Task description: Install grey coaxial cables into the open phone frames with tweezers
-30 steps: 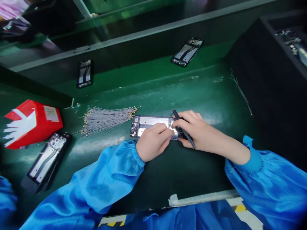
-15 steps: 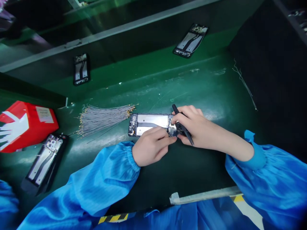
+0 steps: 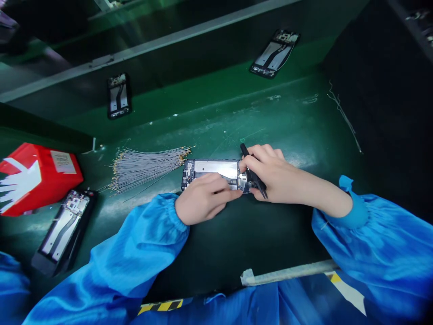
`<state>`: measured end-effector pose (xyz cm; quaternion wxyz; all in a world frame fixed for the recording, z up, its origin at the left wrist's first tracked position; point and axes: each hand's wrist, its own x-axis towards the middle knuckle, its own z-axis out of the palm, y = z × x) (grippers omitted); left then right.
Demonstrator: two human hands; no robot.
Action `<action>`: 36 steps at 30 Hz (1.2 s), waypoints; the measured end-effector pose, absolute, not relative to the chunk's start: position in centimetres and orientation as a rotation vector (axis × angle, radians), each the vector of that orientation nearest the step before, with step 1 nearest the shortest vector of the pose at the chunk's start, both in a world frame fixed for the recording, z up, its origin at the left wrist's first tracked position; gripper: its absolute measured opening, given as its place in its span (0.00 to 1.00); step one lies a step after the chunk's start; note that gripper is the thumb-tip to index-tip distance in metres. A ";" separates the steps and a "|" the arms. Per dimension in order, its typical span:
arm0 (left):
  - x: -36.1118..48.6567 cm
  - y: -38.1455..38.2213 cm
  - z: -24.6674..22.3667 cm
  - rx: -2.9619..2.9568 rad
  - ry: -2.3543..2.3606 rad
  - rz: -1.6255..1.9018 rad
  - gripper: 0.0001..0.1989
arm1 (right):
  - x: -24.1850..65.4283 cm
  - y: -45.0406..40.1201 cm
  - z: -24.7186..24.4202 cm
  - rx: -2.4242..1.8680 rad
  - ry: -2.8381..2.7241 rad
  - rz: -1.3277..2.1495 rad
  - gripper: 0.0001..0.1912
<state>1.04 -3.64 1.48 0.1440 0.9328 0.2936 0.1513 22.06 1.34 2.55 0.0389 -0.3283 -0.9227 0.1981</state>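
An opened phone frame (image 3: 218, 167) with a silver battery bay lies lengthwise on the bench before me. My left hand (image 3: 201, 198) reaches over its lower edge, fingers pressed together and the forefinger stretched along the edge toward the circuit board (image 3: 243, 180). Whatever that hand pinches is hidden. At the phone's right end, my right hand (image 3: 270, 171) steadies the frame between fingertips and thumb. A black pen-shaped tool (image 3: 260, 184) is tucked in the same hand, slanting across the fingers. Left of the phone, a bundle of thin grey cables (image 3: 149, 167) with gold ends nearly touches it.
Two more opened phones, one on the left (image 3: 119, 97) and one on the right (image 3: 275, 53), lean at the back. Stacked phone frames (image 3: 64, 225) lie at left beside a red box (image 3: 43, 176). Loose wires (image 3: 345, 117) rest near the dark right-hand panel (image 3: 382, 104).
My left hand has slid a little to the left along the phone's lower edge. The right hand, still with the black tool, has shifted slightly up and left in view.
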 end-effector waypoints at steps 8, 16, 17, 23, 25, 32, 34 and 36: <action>0.3 -3.1 1.4 2.648 0.870 0.471 0.15 | 22.1 1.5 2.3 -1.033 -2.811 0.639 0.16; 0.5 -3.1 1.4 2.684 0.896 0.512 0.14 | 22.0 1.6 2.3 -1.032 -2.824 0.591 0.14; 0.5 -3.1 1.4 2.685 0.903 0.513 0.14 | 22.0 1.6 2.3 -1.026 -2.824 0.600 0.14; 0.4 -3.2 1.4 2.692 0.898 0.500 0.14 | 22.1 1.7 2.3 -1.021 -2.830 0.614 0.15; 0.4 -3.2 1.4 2.698 0.892 0.488 0.14 | 21.9 1.6 2.3 -1.034 -2.833 0.606 0.15; 0.5 -3.1 1.4 2.727 0.860 0.483 0.14 | 21.2 1.5 2.5 -1.090 -2.858 0.529 0.16; 0.5 -3.1 1.4 2.733 0.853 0.492 0.14 | 21.2 1.5 2.5 -1.089 -2.852 0.535 0.16; 0.5 -3.1 1.4 2.741 0.845 0.487 0.13 | 21.3 1.5 2.5 -1.091 -2.842 0.550 0.15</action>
